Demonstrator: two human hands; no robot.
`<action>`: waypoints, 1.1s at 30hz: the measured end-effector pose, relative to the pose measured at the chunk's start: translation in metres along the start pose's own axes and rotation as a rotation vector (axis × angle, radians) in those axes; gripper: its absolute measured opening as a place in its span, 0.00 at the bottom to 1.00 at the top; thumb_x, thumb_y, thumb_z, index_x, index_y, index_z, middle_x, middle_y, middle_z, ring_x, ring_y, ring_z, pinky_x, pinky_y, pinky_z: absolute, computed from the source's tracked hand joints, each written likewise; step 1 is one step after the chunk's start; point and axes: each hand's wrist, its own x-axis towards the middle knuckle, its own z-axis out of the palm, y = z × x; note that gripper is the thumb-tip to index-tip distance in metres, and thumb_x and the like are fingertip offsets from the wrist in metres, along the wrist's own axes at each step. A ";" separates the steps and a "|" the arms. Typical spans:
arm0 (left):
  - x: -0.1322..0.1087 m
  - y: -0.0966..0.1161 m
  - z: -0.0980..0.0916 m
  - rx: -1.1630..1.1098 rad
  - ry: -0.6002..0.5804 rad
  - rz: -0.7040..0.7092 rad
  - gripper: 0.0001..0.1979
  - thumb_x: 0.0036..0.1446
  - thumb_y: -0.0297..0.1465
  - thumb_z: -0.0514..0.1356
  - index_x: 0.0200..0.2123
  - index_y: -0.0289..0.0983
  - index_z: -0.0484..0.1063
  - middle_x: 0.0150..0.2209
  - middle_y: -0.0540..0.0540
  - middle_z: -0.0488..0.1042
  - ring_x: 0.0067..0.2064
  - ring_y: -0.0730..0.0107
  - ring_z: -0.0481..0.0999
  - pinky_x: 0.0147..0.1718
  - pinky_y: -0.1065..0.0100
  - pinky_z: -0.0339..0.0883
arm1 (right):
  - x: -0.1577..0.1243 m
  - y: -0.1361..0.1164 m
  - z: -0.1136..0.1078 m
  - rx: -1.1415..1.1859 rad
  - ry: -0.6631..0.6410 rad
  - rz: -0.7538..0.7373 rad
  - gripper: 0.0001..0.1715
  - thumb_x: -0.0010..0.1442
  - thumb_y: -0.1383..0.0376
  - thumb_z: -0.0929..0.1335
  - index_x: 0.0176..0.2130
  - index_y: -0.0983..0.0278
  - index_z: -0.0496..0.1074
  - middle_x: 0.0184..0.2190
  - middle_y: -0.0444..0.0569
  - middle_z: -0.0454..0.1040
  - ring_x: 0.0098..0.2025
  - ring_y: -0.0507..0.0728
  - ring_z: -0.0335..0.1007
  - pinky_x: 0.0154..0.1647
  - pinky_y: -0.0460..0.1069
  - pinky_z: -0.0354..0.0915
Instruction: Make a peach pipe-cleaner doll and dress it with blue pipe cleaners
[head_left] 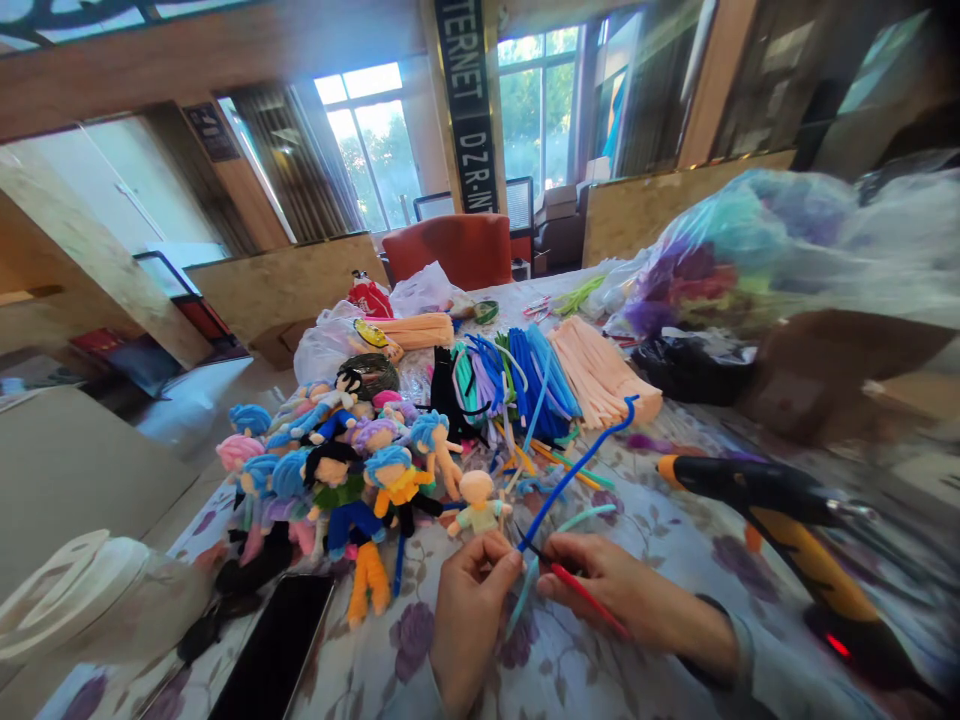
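Observation:
My left hand (466, 610) pinches the lower end of a long blue pipe cleaner (581, 470) that curves up and to the right. My right hand (615, 590) is closed on red-handled scissors (577, 585), whose dark blades meet the pipe cleaner near my left fingertips. A pale turquoise pipe cleaner (525, 590) lies under both hands. Just beyond my left hand lies a small bald pipe-cleaner doll (478, 503) in a light green top.
A heap of finished dolls (337, 465) with blue, pink and black hair lies left. Bundles of blue (544, 380) and peach (600, 375) pipe cleaners sit behind. A glue gun (780, 520) stands right, a phone (277, 645) and a plastic jar (90, 600) near left, bags (750, 250) behind.

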 end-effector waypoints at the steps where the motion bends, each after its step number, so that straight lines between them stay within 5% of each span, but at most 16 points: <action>1: 0.001 -0.002 0.000 0.001 -0.004 0.018 0.10 0.49 0.32 0.63 0.20 0.35 0.69 0.19 0.54 0.65 0.19 0.80 0.59 0.17 0.76 0.50 | 0.000 -0.001 0.000 -0.004 -0.012 0.006 0.15 0.56 0.57 0.68 0.26 0.64 0.63 0.22 0.40 0.61 0.25 0.49 0.55 0.21 0.42 0.53; 12: 0.004 -0.005 -0.001 -0.053 0.011 -0.036 0.11 0.48 0.36 0.64 0.21 0.34 0.72 0.18 0.54 0.64 0.18 0.81 0.57 0.15 0.76 0.49 | -0.001 -0.002 -0.005 0.110 -0.094 0.079 0.09 0.56 0.61 0.66 0.30 0.64 0.66 0.19 0.38 0.63 0.18 0.48 0.57 0.16 0.42 0.52; 15: 0.001 0.002 0.000 -0.138 0.061 -0.141 0.14 0.46 0.40 0.65 0.22 0.35 0.72 0.12 0.58 0.57 0.12 0.83 0.51 0.11 0.77 0.42 | 0.000 0.001 -0.016 0.089 0.103 0.028 0.09 0.55 0.62 0.67 0.37 0.64 0.70 0.20 0.39 0.67 0.19 0.49 0.62 0.18 0.43 0.57; 19: -0.002 0.012 0.001 -0.243 0.040 -0.234 0.15 0.43 0.41 0.67 0.20 0.36 0.70 0.11 0.60 0.55 0.10 0.86 0.48 0.08 0.79 0.39 | 0.008 0.008 -0.028 -0.208 0.414 -0.229 0.17 0.54 0.71 0.65 0.44 0.62 0.72 0.35 0.47 0.76 0.36 0.56 0.73 0.38 0.48 0.66; 25: 0.000 0.015 0.000 -0.343 0.018 -0.303 0.14 0.41 0.39 0.68 0.21 0.34 0.72 0.13 0.57 0.61 0.09 0.87 0.50 0.06 0.80 0.39 | 0.022 0.015 -0.024 -0.495 0.395 -0.347 0.24 0.48 0.77 0.65 0.45 0.62 0.72 0.38 0.49 0.75 0.40 0.57 0.72 0.41 0.50 0.66; 33: 0.001 0.014 -0.001 -0.345 0.017 -0.311 0.16 0.39 0.40 0.68 0.20 0.33 0.71 0.14 0.57 0.63 0.10 0.89 0.50 0.07 0.80 0.39 | 0.019 0.016 -0.026 -0.472 0.402 -0.447 0.23 0.49 0.78 0.63 0.44 0.62 0.71 0.37 0.48 0.75 0.39 0.56 0.71 0.39 0.48 0.66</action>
